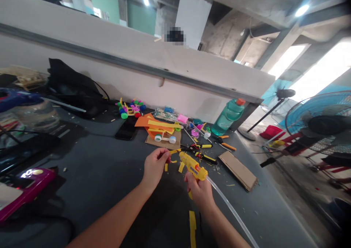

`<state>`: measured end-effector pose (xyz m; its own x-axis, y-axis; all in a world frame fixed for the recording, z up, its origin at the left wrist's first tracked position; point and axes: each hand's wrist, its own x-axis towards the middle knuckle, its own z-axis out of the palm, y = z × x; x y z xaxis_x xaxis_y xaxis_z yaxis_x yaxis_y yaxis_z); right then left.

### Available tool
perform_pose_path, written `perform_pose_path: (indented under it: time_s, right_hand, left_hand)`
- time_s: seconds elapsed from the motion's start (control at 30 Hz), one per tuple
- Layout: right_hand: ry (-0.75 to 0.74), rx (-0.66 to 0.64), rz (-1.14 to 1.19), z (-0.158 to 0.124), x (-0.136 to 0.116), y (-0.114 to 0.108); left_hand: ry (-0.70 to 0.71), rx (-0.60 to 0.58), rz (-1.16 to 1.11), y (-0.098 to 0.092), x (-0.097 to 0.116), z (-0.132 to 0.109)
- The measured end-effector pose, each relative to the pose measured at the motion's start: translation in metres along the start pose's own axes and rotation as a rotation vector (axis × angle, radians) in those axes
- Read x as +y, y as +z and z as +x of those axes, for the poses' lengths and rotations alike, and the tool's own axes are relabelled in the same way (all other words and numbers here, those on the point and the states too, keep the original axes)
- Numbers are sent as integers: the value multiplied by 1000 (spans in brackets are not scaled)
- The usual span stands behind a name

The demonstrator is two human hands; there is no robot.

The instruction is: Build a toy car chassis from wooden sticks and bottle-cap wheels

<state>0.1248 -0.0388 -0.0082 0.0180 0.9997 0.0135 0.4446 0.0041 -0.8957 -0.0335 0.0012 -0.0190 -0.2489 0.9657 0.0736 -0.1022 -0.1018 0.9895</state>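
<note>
In the middle of the table, my right hand (199, 193) is wrapped round the grip of a yellow hot glue gun (192, 166). A long clear glue stick (230, 206) trails out of its back end. The nozzle points left, close to a small yellow strip (175, 151) that my left hand (157, 165) pinches between thumb and fingertips. I cannot tell whether nozzle and strip touch. Small yellow scraps (166, 166) lie beneath the two hands. Beyond them, a little wheeled piece with white bottle-cap wheels (172, 139) stands on a cardboard piece (153, 142).
Orange paper (143, 121), a dark phone (126, 128) and colourful small toys (124, 111) lie at the back. Pliers (205, 158), a cardboard strip (239, 170) and a green bottle (227, 118) are on the right. A magenta device (41, 180) sits left. Fans stand beyond the table.
</note>
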Motion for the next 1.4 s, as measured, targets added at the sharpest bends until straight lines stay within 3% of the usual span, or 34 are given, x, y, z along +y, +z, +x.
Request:
perform_pose_path:
  time_s: [1.4]
  right_hand:
    - [-12,27,40,2,13,0]
  left_hand:
    - [-21,33,-47,1,-1,0]
